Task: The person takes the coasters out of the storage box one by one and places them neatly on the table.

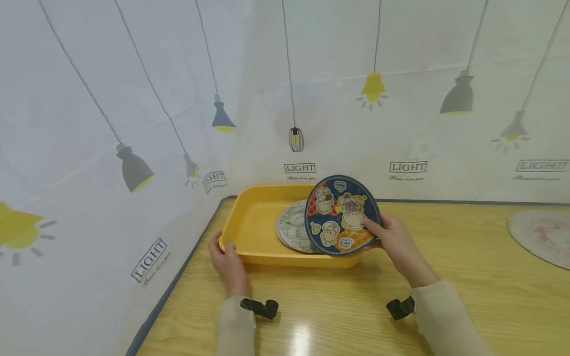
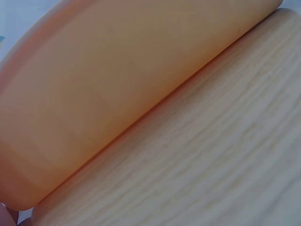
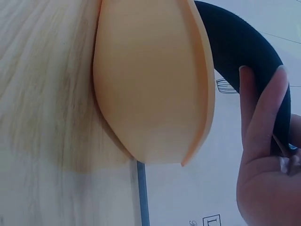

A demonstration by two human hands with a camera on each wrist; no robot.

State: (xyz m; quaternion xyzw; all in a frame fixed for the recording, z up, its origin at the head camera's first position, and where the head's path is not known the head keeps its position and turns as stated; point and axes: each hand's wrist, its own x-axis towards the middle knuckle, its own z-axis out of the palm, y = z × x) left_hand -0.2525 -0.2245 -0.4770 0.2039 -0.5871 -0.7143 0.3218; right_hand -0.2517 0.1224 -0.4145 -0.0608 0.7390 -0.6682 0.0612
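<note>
A yellow plastic tray point(image 1: 256, 225) stands on the table, its long side toward me. My left hand point(image 1: 229, 269) grips its left front corner, thumb over the rim. In the left wrist view the tray's outer wall point(image 2: 122, 66) fills the upper left. Above the tray's right end, my right hand point(image 1: 398, 243) pinches a round dark blue mat point(image 1: 329, 212) printed with cartoon animals, thumb on the printed face. Its black underside point(image 3: 240, 44) shows in the right wrist view, fingers point(image 3: 265, 103) spread against it. A pale printed round mat point(image 1: 291, 230) lies inside the tray, partly hidden by the blue one.
Another pale round mat point(image 1: 543, 235) with a faint pink print lies at the table's far right. The wooden table point(image 1: 454, 237) meets a white cloth point(image 1: 262, 99) printed with hanging lamps, at the back and left. A dark edge strip point(image 1: 178, 272) runs along the left.
</note>
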